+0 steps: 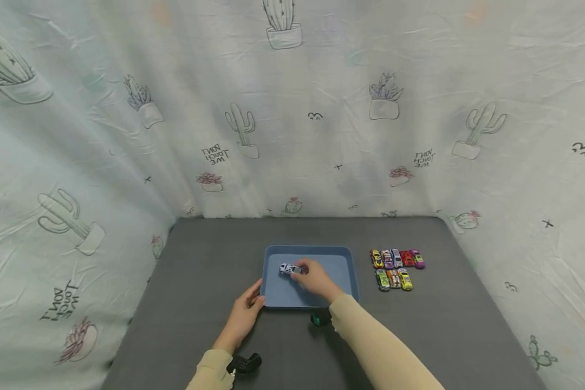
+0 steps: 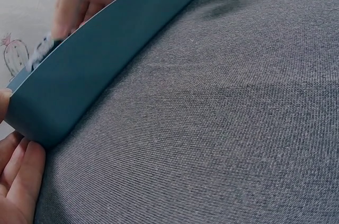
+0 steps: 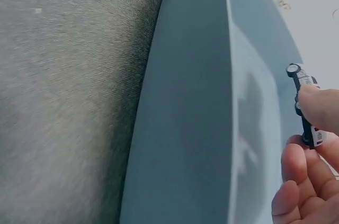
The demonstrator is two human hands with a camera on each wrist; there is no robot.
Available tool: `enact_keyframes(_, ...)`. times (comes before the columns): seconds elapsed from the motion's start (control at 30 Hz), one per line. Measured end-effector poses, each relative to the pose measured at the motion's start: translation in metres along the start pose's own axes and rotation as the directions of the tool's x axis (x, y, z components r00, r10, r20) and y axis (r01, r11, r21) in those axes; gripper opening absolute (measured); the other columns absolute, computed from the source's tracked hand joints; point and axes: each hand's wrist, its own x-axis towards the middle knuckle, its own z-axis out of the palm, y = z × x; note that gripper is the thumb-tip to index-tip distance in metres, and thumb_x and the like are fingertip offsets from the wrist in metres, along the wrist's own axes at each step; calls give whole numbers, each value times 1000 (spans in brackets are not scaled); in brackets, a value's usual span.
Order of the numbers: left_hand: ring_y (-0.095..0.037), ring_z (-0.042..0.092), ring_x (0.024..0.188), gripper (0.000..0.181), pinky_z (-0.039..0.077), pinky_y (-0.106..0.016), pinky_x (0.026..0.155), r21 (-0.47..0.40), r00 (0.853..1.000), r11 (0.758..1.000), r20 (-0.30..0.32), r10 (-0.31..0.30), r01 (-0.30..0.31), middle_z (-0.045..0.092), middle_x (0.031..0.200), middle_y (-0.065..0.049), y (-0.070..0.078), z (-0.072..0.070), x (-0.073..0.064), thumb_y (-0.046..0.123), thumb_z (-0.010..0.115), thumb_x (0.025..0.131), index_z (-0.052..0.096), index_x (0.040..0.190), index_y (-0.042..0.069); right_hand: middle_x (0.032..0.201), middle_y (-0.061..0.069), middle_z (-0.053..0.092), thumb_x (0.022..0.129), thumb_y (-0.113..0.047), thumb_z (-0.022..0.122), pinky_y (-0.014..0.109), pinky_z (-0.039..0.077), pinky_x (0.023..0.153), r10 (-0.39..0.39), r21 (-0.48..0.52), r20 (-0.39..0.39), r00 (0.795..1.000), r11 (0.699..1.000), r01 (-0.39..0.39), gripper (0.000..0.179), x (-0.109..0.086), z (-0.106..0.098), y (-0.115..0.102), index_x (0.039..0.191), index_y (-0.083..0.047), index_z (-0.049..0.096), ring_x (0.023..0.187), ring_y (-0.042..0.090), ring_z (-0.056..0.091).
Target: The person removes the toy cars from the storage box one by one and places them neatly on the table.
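Note:
A shallow blue-grey tray (image 1: 306,250) lies on the dark cloth. My right hand (image 1: 318,280) is over the tray, pinching a small white toy car (image 1: 287,268) between thumb and fingers. In the right wrist view, the toy car (image 3: 303,83) is tilted, with black wheels and dark lettering on its body. At the tray's near left corner, my left hand (image 1: 244,314) holds the tray from outside. The left wrist view shows one digit by the rim and fingers (image 2: 29,168) at the base of the corner.
To the right of the tray, several coloured toy cars stand in two rows, among them a red car (image 1: 407,258) and a yellow car (image 1: 405,279). Dark grey cloth (image 1: 209,244) covers the table. A cactus-print curtain (image 1: 317,135) hangs behind and at both sides.

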Motion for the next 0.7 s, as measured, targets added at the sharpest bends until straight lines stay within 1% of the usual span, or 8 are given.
enact_keyframes(0.1, -31, 42, 131, 53, 35, -52, 105, -1, 1000, 1000, 6, 8, -8, 41, 148, -12, 0, 0, -1, 20, 58, 99, 40, 149, 22, 89, 2, 57, 93, -26, 67, 31, 45, 58, -19, 20, -22, 1000, 1000, 19, 31, -10, -5, 0, 118, -8, 61, 71, 16, 51)
enact_keyframes(0.23, -32, 41, 133, 53, 34, -53, 106, -3, 1000, 1000, 11, 18, -18, 41, 149, -12, 0, -1, -1, 19, 58, 99, 40, 149, 21, 96, 1, 58, 94, -29, 66, 31, 46, 61, -47, 32, -82, 996, 998, 50, 35, -20, -10, 2, 122, -9, 60, 76, 15, 53)
enact_keyframes(0.37, -32, 40, 133, 53, 34, -52, 106, -1, 1000, 1000, 13, 27, -27, 41, 149, -12, -2, -2, 0, 18, 58, 99, 40, 149, 20, 98, 1, 59, 92, -28, 68, 30, 47, 61, -55, 45, -157, 986, 997, 63, 35, -26, -14, 7, 120, -8, 61, 78, 14, 54)
enact_keyframes(0.5, -31, 40, 134, 53, 34, -51, 107, 6, 1000, 1000, 15, 24, -24, 40, 149, -11, -3, -2, 0, 20, 57, 99, 40, 149, 23, 99, 1, 59, 91, -28, 70, 29, 47, 60, -49, 66, -200, 979, 996, 63, 33, -32, -20, 12, 118, -10, 62, 79, 14, 54)
enact_keyframes(0.6, -30, 40, 133, 53, 34, -51, 106, 9, 1000, 1000, 10, 27, -27, 41, 149, -11, -3, -2, 0, 20, 58, 99, 41, 148, 24, 101, 1, 59, 91, -30, 70, 29, 47, 60, -56, 58, -224, 973, 996, 70, 32, -36, -27, 15, 116, -13, 63, 81, 14, 54)
enact_keyframes(0.7, -32, 40, 133, 53, 35, -52, 105, 8, 999, 999, 10, 44, -44, 41, 148, -13, -3, -2, -1, 20, 58, 99, 40, 149, 20, 101, 0, 60, 90, -32, 71, 30, 46, 59, -86, 23, -254, 963, 995, 95, 32, -42, -34, 19, 115, -14, 65, 80, 13, 54)
